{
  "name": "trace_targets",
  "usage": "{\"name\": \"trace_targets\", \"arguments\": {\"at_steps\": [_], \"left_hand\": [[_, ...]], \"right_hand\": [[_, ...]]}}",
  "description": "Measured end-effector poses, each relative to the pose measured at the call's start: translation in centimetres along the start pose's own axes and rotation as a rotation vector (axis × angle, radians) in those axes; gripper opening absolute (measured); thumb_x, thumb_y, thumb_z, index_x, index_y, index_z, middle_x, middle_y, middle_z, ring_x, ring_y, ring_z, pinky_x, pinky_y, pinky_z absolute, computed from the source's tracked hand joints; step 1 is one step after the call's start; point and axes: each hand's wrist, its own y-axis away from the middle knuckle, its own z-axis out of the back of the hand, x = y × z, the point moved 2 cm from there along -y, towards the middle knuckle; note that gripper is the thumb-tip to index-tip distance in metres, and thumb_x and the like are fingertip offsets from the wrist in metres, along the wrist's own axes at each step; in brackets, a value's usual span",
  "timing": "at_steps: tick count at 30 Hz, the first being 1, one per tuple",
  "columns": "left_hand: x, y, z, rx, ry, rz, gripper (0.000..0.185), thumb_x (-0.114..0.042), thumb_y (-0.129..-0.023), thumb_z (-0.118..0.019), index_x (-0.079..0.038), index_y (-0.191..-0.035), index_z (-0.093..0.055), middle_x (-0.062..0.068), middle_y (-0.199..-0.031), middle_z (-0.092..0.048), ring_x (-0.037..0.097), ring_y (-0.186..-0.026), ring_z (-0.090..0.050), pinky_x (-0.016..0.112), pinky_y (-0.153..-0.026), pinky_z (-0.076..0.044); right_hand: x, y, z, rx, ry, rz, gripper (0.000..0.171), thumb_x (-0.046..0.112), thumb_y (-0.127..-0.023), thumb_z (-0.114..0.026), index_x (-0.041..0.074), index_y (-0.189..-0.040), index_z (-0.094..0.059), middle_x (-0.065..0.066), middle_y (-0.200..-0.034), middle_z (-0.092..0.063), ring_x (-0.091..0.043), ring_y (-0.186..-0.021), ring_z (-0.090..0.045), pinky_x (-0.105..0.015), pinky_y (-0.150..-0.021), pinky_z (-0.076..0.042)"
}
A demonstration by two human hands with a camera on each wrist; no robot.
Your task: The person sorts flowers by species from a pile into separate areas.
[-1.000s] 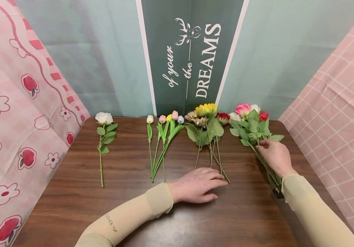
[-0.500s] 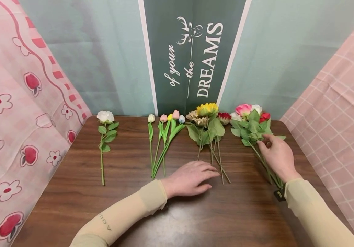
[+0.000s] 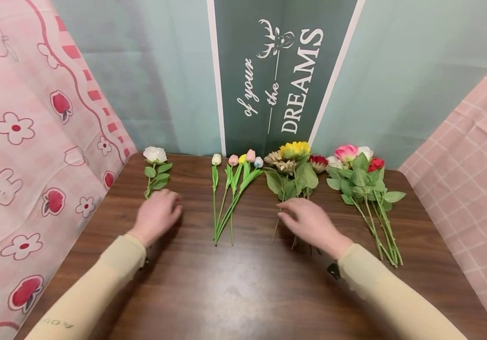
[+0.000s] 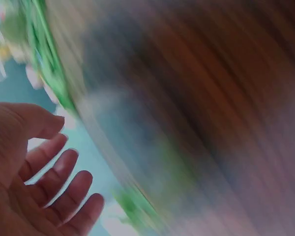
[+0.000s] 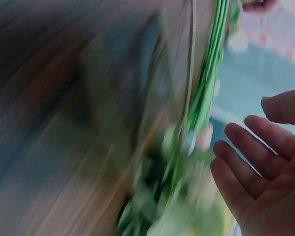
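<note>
My left hand (image 3: 158,216) hovers at the lower leaves of a single white rose (image 3: 155,155), hiding most of its stem. In the left wrist view that hand's fingers (image 4: 71,189) are spread and loosely bent, with nothing between them. Over the stems of the sunflower-like bunch (image 3: 295,151) is my right hand (image 3: 313,224), its palm bare in the right wrist view and its fingers (image 5: 258,152) relaxed. Between the hands lie several tulips (image 3: 250,156) with green stems, in white, pink, yellow and blue.
A bunch of roses (image 3: 346,155) in pink, white and red lies at the right on the brown wooden table (image 3: 226,293). Green cloth (image 3: 175,71) hangs behind. Pink patterned cloths stand at the left (image 3: 26,156) and right (image 3: 468,156).
My left hand has moved left from beside the sunflower stems to the white rose. My right hand has left the rose bunch and moved left over the sunflower stems. The view has shifted slightly.
</note>
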Motion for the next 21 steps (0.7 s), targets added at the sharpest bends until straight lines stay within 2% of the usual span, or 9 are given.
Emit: {"name": "trace_targets", "arguments": {"at_steps": [3, 5, 7, 10, 14, 17, 21], "left_hand": [[4.3, 1.1, 1.5, 0.037, 0.016, 0.184, 0.021, -0.025, -0.092, -0.07, -0.006, -0.101, -0.068, 0.016, -0.097, -0.066, 0.039, -0.09, -0.062, 0.057, -0.073, -0.052], [6.2, 1.9, 2.3, 0.084, 0.041, 0.269, 0.023, -0.03, -0.093, -0.07, -0.008, -0.094, -0.066, 0.014, -0.09, -0.065, 0.037, -0.082, -0.062, 0.053, -0.066, -0.051], [7.3, 2.6, 2.8, 0.139, 0.06, 0.331, 0.027, -0.036, -0.094, -0.068, -0.01, -0.09, -0.063, 0.011, -0.083, -0.063, 0.032, -0.074, -0.061, 0.047, -0.058, -0.048], [7.9, 3.3, 3.0, 0.216, 0.082, 0.393, 0.034, -0.044, -0.095, -0.065, -0.011, -0.087, -0.061, 0.006, -0.076, -0.06, 0.026, -0.067, -0.056, 0.039, -0.054, -0.042], [7.7, 3.6, 2.9, 0.276, 0.087, 0.438, 0.037, -0.048, -0.095, -0.063, -0.012, -0.086, -0.061, 0.003, -0.073, -0.057, 0.023, -0.067, -0.054, 0.037, -0.054, -0.039], [7.5, 3.5, 2.9, 0.308, 0.079, 0.444, 0.033, -0.044, -0.094, -0.061, -0.015, -0.077, -0.058, 0.001, -0.069, -0.053, 0.021, -0.064, -0.05, 0.036, -0.053, -0.036], [7.5, 3.4, 3.2, 0.335, 0.072, 0.436, 0.033, -0.034, -0.089, -0.059, -0.019, -0.063, -0.046, -0.003, -0.059, -0.041, 0.018, -0.056, -0.04, 0.033, -0.05, -0.028]], "right_hand": [[3.5, -2.7, -2.6, 0.081, 0.024, 0.097, 0.034, 0.029, -0.1, -0.066, 0.009, -0.128, -0.07, -0.008, -0.127, -0.069, -0.029, -0.122, -0.062, -0.049, -0.107, -0.046], [6.0, -4.6, -4.4, 0.139, 0.05, 0.163, 0.036, 0.029, -0.101, -0.065, 0.009, -0.13, -0.068, -0.007, -0.129, -0.068, -0.026, -0.124, -0.061, -0.044, -0.109, -0.045], [8.5, -6.5, -6.0, 0.194, 0.082, 0.219, 0.039, 0.031, -0.101, -0.064, 0.01, -0.134, -0.066, -0.005, -0.132, -0.067, -0.024, -0.126, -0.059, -0.041, -0.111, -0.043], [12.1, -9.1, -7.8, 0.25, 0.132, 0.283, 0.042, 0.033, -0.103, -0.062, 0.011, -0.139, -0.063, -0.004, -0.137, -0.064, -0.022, -0.13, -0.056, -0.037, -0.113, -0.04], [15.5, -11.8, -9.2, 0.282, 0.175, 0.317, 0.042, 0.035, -0.104, -0.059, 0.013, -0.14, -0.062, -0.002, -0.138, -0.063, -0.021, -0.13, -0.055, -0.035, -0.111, -0.042], [16.8, -13.0, -10.2, 0.286, 0.188, 0.309, 0.041, 0.036, -0.104, -0.059, 0.015, -0.138, -0.064, -0.001, -0.136, -0.064, -0.022, -0.127, -0.057, -0.035, -0.107, -0.045], [17.2, -13.7, -11.3, 0.301, 0.182, 0.289, 0.039, 0.036, -0.104, -0.058, 0.017, -0.137, -0.065, -0.001, -0.135, -0.064, -0.023, -0.125, -0.058, -0.037, -0.104, -0.048]]}}
